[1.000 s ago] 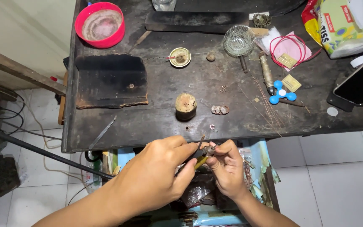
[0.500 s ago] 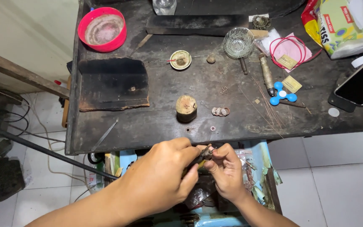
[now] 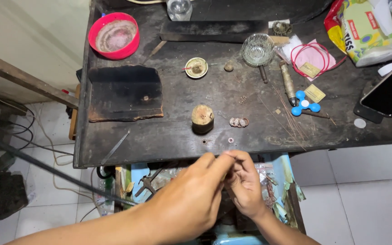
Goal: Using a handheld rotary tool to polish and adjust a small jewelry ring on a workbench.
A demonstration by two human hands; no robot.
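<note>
Dark wooden desk (image 3: 173, 136); below its front edge, left hand (image 3: 191, 199) and right hand (image 3: 246, 183) meet, fingers pinched together on something too small to identify.

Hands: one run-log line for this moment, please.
left hand meets right hand | fingertips pinched together, item hidden | below bench edge | wood stub nearest

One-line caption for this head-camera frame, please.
Left hand and right hand pinch together below a dark workbench, near a small wooden block.
</note>
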